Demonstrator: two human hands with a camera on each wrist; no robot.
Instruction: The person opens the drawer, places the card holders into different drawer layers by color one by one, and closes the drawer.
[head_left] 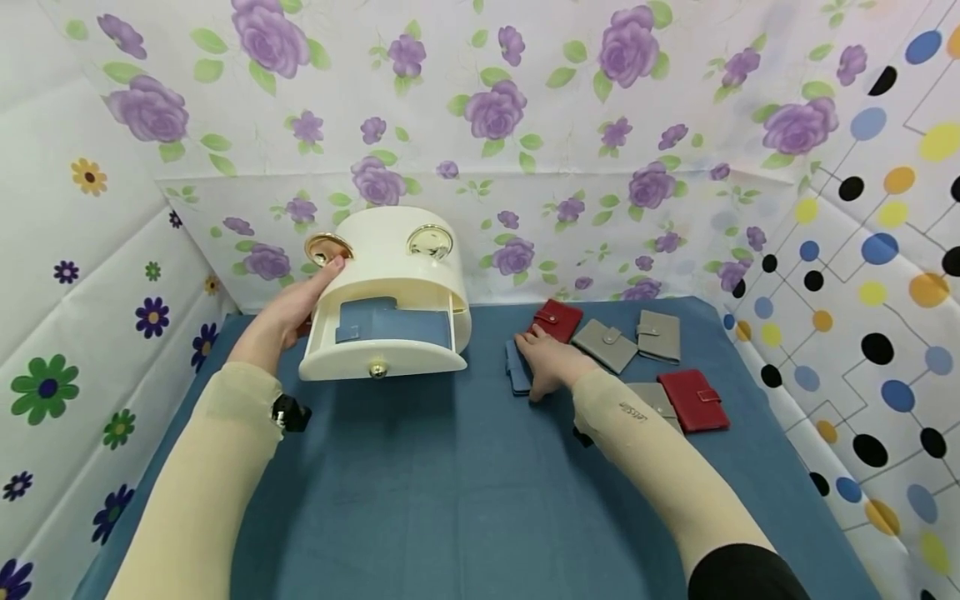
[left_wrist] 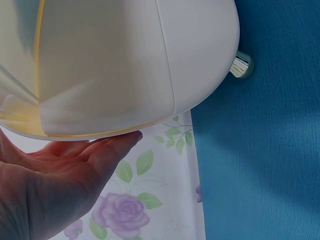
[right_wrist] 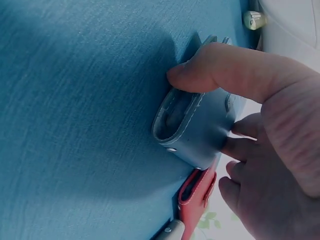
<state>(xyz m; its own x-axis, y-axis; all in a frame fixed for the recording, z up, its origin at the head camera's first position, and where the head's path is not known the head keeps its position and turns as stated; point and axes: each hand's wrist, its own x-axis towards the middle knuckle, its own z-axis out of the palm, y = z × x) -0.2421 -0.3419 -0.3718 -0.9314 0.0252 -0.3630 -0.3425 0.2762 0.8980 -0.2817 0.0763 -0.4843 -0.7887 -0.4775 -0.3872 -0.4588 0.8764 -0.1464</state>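
Plainly, both hands were at work above the blue cloth. The left hand lay along the left side of the white box, its fingers fairly straight against the wall and its thumb up at the left gold oval; a matching right gold oval sat on the other side of the box's front. Below the ovals the drawer stood pulled out, its gold knob at the middle of its curved front, and blue contents lay inside, though I could not tell how many pieces they were. The right hand, well to the right of the box, pinched the blue wallet on the cloth, with the thumb over one edge and fingertips against the opposite face. Just beyond that wallet lay the back red wallet, then the middle grey wallet and, farther right, the back grey wallet. Nearer the person, the front grey wallet was partly hidden by the right sleeve, and the front red wallet lay against its right side. Behind it all rose the back wall, printed with purple roses; dots covered the right wall.
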